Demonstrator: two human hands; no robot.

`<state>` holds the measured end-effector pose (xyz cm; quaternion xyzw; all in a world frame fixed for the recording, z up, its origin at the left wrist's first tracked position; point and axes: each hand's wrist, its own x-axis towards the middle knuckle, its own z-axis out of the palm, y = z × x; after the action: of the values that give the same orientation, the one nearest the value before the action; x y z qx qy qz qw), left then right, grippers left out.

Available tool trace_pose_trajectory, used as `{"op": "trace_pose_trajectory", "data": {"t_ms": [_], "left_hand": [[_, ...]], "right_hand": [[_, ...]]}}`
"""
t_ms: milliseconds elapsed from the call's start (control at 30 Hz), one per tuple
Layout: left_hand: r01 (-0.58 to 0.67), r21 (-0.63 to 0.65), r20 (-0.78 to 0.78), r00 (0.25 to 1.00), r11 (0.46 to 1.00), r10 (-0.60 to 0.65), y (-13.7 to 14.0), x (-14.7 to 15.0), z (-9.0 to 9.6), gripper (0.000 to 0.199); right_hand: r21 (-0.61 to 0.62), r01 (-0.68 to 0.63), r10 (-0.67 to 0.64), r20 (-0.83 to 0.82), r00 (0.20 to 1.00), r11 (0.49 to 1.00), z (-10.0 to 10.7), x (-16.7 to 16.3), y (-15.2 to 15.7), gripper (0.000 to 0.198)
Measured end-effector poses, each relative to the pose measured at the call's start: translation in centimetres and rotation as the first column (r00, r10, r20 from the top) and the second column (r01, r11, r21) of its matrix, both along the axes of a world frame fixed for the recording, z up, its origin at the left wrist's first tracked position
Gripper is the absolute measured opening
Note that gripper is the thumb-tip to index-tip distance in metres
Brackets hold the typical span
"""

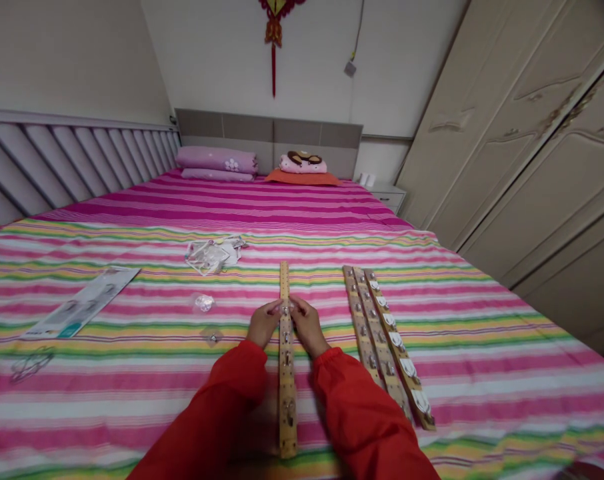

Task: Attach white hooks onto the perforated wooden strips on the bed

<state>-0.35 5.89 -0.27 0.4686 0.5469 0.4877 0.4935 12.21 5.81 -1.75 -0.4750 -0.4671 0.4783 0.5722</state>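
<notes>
Your left hand [263, 325] and right hand [308, 327] each have a pinching grip on one small hook [285, 311], atop one wooden strip [288, 385], lower centre; three more strips [381, 338] lie lower right.

Four wooden strips [287, 383], six white loops [408, 367], two small clear packets [205, 303], two hands [263, 325].

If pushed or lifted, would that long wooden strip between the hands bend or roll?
The wooden strip is probably stiff: it lies straight along its length. Its flat, narrow shape suggests sliding rather than rolling. The metal fittings might snag the striped cover if it flipped.
</notes>
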Motion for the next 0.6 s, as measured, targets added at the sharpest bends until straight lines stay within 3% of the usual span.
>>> {"op": "trace_pose_trajectory", "data": {"t_ms": [100, 233, 433, 600], "left_hand": [[0.031, -0.021, -0.001, 1.000, 0.999, -0.031, 0.2, -0.1, 0.0, 0.046], [0.102, -0.010, -0.013, 0.995, 0.995, -0.102, 0.5, -0.2, 0.2, 0.041], [0.149, 0.010, -0.050, 0.988, 0.989, -0.148, 1.0, -0.1, 0.1, 0.036], [0.093, 0.054, -0.033, 0.995, 0.994, -0.091, 0.7, 0.1, -0.8, 0.037]], "right_hand": [[0.071, -0.001, -0.014, 0.208, 0.978, 0.997, 0.0, 0.1, -0.1, 0.035], [0.074, -0.041, 0.005, 0.439, 0.899, 0.996, -0.2, 0.1, -0.1, 0.038], [0.075, -0.079, 0.028, 0.530, 0.848, 0.994, -0.6, 0.1, 0.5, 0.042], [0.081, -0.067, 0.012, 0.544, 0.839, 0.994, -0.8, 0.1, 0.2, 0.042]]}}
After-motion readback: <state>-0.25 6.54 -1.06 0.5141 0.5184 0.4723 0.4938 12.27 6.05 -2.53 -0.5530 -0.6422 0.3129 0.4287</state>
